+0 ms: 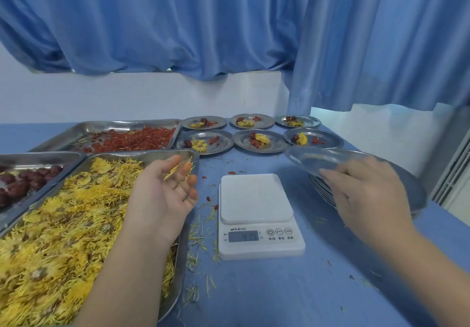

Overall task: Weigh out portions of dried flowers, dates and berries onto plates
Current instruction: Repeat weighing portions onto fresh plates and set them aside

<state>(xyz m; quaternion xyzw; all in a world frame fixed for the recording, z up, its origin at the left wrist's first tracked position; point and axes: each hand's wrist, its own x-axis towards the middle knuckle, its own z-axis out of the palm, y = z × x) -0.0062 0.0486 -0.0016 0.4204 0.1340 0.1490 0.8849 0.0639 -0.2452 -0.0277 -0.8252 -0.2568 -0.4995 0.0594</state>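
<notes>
- Right hand (pixel 366 192) pinches an empty round steel plate (pixel 315 157) at the right edge of the blue table (pixel 279 291); centre it flat on the white scale (pixel 254 197).
- Left hand (pixel 165 194) hangs open above the yellow dried flowers (pixel 63 225).

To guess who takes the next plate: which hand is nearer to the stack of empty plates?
The right hand. Its fingers hold the top plate, just above the stack of empty plates. The left hand is beyond the scale, over the flower tray.
</notes>
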